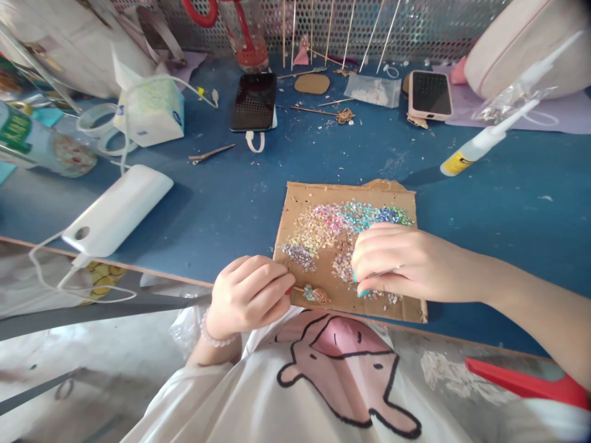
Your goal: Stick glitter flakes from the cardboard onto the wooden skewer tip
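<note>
My left hand (252, 294) is closed at the lower left of a cardboard sheet (318, 271), pinching a thin stick that shows only as a short piece. On the stick's end sits a small ornament (316, 294), brown with pale teal pieces on it, just above the cardboard. My right hand (399, 261) is closed around thin metal tweezers (390, 270), and their tips point down-left toward the cardboard; whether they grip a piece is too small to tell. Loose shiny sequins (323, 221) lie in pink, yellow, teal, blue and lilac patches, partly covered by my right hand.
A glue bottle (466, 154) stands to the right, near a pink-cased phone (430, 94). Behind lie a black phone (255, 101), a bag of white bits (373, 91) and upright sticks (329, 31). A white power bank (117, 209) and tissue pack (152, 114) are left.
</note>
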Demonstrator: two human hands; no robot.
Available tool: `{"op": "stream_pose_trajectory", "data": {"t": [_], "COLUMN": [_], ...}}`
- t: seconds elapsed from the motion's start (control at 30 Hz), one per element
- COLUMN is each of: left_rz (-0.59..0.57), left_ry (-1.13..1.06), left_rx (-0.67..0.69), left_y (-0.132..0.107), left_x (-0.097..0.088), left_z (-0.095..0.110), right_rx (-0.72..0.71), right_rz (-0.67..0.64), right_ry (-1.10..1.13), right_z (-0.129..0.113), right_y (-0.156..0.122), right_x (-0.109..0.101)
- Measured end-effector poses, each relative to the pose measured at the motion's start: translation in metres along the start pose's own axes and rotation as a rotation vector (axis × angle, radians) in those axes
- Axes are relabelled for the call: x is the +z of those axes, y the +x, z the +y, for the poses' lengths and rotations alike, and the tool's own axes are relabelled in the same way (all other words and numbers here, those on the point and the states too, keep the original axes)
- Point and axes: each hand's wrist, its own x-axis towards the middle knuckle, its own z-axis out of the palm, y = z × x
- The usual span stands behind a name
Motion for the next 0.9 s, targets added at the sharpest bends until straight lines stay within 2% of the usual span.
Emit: {"op": "stream_pose_trajectory", "data": {"t": [0.27,0.73,0.9], "left_rz": [0.004,0.01,0.011], "left_ry": [0.016,0.001,0.006], "left_rx": [-0.009,0.003,0.001], "left_y": [-0.0007,-0.0001,-0.0007], "left_x": [-0.0002,-0.0007,-0.0005], "left_z": [0.0002,0.0004,0.0004], "right_rx": [0.003,0.01,0.009], "right_rz": [0.01,-0.069,-0.017], "right_ry": [0.009,-0.003,0.021], "right_z": [0.0015,-0.0067,-0.0057], "right_y": [-0.0004,0.0004,0.0012], "right_x": [0.0025,-0.0052,-0.0042]}}
